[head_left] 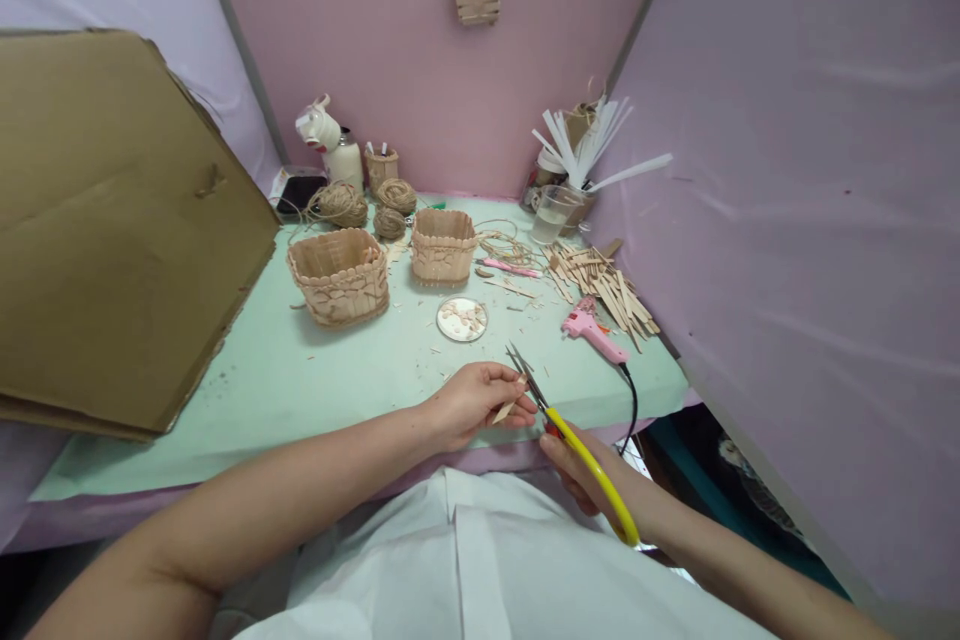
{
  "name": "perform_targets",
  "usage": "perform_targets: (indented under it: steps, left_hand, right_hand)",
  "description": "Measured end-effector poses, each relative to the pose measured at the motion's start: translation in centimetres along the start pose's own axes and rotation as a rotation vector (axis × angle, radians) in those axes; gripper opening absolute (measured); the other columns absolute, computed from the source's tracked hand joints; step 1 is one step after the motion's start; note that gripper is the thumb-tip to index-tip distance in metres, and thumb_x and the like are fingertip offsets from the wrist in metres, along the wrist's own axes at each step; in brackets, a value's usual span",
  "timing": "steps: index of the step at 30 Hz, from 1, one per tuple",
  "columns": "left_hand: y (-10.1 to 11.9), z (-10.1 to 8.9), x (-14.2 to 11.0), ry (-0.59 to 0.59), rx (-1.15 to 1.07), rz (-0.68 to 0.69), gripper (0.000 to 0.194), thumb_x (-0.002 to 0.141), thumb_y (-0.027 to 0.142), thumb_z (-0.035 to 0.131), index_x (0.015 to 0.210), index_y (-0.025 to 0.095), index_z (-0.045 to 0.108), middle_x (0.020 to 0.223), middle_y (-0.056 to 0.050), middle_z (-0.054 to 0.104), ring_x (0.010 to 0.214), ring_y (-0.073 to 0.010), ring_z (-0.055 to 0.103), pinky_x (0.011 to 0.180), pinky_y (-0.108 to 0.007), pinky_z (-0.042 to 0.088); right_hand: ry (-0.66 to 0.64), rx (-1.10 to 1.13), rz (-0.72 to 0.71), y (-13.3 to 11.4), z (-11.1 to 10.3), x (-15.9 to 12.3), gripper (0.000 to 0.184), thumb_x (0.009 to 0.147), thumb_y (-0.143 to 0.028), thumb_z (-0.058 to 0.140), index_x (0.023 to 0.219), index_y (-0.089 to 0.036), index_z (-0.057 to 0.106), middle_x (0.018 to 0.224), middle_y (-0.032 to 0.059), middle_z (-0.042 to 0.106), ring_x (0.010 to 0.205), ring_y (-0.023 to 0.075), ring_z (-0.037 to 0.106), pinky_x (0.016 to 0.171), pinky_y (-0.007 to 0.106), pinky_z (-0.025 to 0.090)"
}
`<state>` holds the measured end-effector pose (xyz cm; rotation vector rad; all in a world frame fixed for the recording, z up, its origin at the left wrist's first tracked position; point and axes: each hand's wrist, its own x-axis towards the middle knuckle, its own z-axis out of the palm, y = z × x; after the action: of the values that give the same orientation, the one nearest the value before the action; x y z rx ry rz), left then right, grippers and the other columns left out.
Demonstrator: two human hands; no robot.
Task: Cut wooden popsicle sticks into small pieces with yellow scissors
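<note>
Near the table's front edge, my left hand (472,400) pinches a short, flat wooden stick (505,411) between thumb and fingers. My right hand (581,465) grips a pair of scissors (589,465) with a yellow handle, partly hidden by the hand. The slightly parted metal blades point up and away, beside the fingertips of my left hand and the upper end of the stick. Just beyond the hands lies a round white dish (462,318) with small wooden bits in it.
Two wooden baskets (339,278) (442,248) stand mid-table, with twine balls (339,205) behind. At right lie a pink glue gun (592,332), a pink-handled tool (511,267) and piled wooden sticks (611,285). A plastic cup (551,215) stands behind them. Large cardboard (127,230) leans at left.
</note>
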<state>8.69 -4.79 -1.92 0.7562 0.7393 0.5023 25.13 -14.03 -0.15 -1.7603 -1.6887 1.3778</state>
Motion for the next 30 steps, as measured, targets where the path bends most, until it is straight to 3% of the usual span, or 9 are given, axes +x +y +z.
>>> perform_targets:
  steps: [11, 19, 26, 30]
  left_hand:
    - [0.2, -0.3, -0.9, -0.062, 0.149, 0.005, 0.029, 0.065, 0.036, 0.069, 0.078, 0.012, 0.060, 0.070, -0.005, 0.067, 0.056, -0.0109, 0.059, 0.059, -0.025, 0.046]
    - [0.2, -0.3, -1.7, -0.012, 0.265, 0.027, 0.029, 0.065, 0.037, 0.067, 0.075, 0.011, 0.060, 0.070, -0.005, 0.067, 0.051, -0.0092, 0.056, 0.051, -0.022, 0.039]
    - [0.4, -0.3, -2.0, -0.067, 0.295, 0.044, 0.027, 0.067, 0.035, 0.066, 0.080, 0.012, 0.062, 0.068, -0.005, 0.066, 0.051, -0.0097, 0.057, 0.049, -0.021, 0.039]
    - [0.6, -0.7, -2.2, -0.094, 0.306, 0.006, 0.025, 0.067, 0.034, 0.066, 0.078, 0.012, 0.064, 0.068, -0.005, 0.066, 0.050, -0.0082, 0.054, 0.047, -0.020, 0.036]
  right_hand:
    - [-0.030, -0.113, -0.027, -1.0, -0.5, -0.7, 0.038, 0.082, -0.058, 0.038, 0.075, -0.020, 0.042, 0.068, -0.0014, 0.041, 0.064, 0.0144, 0.040, 0.063, 0.029, 0.038]
    - [-0.006, -0.171, 0.018, -0.2, -0.7, -0.8, 0.033, 0.081, -0.051, 0.043, 0.072, -0.020, 0.039, 0.068, -0.0021, 0.044, 0.063, 0.0129, 0.039, 0.057, 0.026, 0.035]
    - [-0.051, -0.150, 0.001, -1.7, -1.5, -1.1, 0.030, 0.083, -0.048, 0.042, 0.073, -0.020, 0.040, 0.072, -0.0022, 0.046, 0.066, 0.0129, 0.042, 0.059, 0.025, 0.038]
    - [-0.109, -0.171, -0.014, -1.2, -1.7, -1.1, 0.032, 0.083, -0.050, 0.042, 0.075, -0.020, 0.044, 0.074, -0.0006, 0.049, 0.067, 0.0143, 0.044, 0.060, 0.026, 0.039]
